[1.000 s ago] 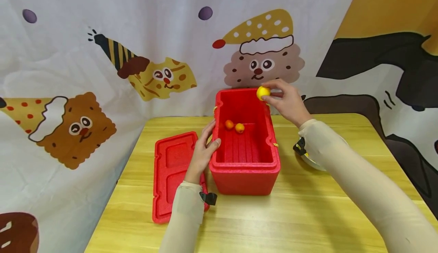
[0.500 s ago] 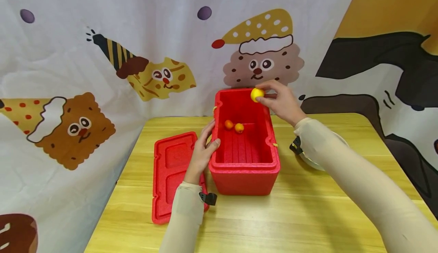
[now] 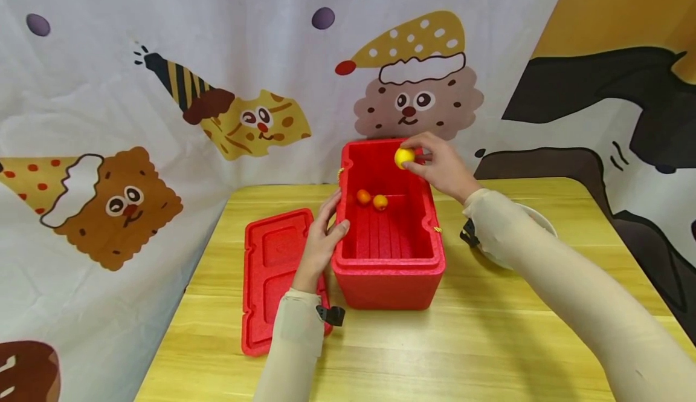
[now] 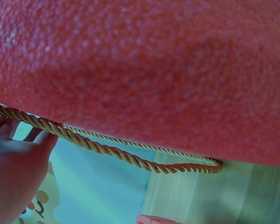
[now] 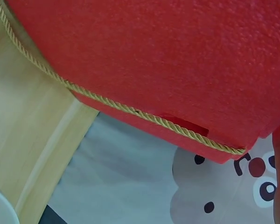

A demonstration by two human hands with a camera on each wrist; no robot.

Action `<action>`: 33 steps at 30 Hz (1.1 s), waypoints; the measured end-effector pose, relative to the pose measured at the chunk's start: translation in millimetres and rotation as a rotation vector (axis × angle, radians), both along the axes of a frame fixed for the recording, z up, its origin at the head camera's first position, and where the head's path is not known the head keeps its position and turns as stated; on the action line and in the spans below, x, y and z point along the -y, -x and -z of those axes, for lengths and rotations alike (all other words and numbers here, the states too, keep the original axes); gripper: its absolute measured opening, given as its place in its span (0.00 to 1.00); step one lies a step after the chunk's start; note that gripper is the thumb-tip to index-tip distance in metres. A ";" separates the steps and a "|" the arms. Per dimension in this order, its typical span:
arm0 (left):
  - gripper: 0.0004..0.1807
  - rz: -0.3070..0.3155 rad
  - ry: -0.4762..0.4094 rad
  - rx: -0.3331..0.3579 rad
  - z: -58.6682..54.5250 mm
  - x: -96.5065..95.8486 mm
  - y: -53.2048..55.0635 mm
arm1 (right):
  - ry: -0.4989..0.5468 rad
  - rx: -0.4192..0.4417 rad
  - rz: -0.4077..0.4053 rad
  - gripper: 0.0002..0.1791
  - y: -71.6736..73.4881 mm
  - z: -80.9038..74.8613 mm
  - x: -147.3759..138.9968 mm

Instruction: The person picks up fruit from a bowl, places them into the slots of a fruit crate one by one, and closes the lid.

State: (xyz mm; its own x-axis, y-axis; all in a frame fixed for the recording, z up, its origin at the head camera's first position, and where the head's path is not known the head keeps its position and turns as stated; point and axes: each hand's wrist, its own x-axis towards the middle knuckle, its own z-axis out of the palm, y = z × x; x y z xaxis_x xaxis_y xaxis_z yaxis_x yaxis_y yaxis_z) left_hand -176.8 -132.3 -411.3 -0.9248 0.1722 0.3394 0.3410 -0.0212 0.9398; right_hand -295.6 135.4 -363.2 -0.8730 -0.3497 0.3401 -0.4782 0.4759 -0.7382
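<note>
Pinching the yellow ball (image 3: 404,158) in the right hand (image 3: 437,163) near the red box's (image 3: 387,290) far right corner; bracing its left rim with the left hand (image 3: 323,239), fingers spread. Best lowered beside the orange balls (image 3: 380,202) before releasing. Avoid brushing the white bowl (image 3: 544,220), toward the surface's (image 3: 435,359) right edge.

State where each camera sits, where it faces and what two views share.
Head: head-worn, facing forward and down at the red foam box; left hand, right hand, sleeves show.
Left wrist: worn there, facing the box's left wall; part of left hand shows.
Right wrist: likewise, facing its right wall; part of right hand shows.
Wrist views share box and tabletop.
</note>
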 end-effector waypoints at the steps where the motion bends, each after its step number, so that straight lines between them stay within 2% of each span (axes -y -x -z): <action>1: 0.31 0.000 0.002 0.000 -0.1 0.1 -0.2 | -0.005 0.000 -0.005 0.19 0.3 0.7 0.5; 11: 0.31 0.017 0.006 0.008 -1.6 2.1 0.8 | -0.011 -0.010 -0.038 0.20 4.4 3.3 4.6; 17: 0.31 0.022 -0.002 0.005 -1.3 1.4 0.6 | -0.062 -0.039 -0.052 0.19 6.2 5.1 7.5; 20: 0.31 0.023 -0.006 0.004 0.5 2.0 1.4 | -0.073 -0.018 -0.055 0.20 7.4 5.4 8.1; 22: 0.31 0.024 -0.012 0.001 3.9 2.9 3.5 | -0.071 -0.006 -0.052 0.21 8.0 5.2 8.3; 26: 0.32 0.018 -0.022 -0.008 18.2 5.2 9.4 | -0.063 0.014 -0.060 0.21 7.8 5.7 8.7; 29: 0.32 0.007 -0.019 -0.022 28.4 5.8 13.3 | -0.119 0.010 -0.066 0.20 5.8 5.5 8.2; 33: 0.32 0.003 -0.026 -0.031 32.3 4.9 15.6 | -0.198 -0.018 -0.075 0.18 3.7 4.2 6.2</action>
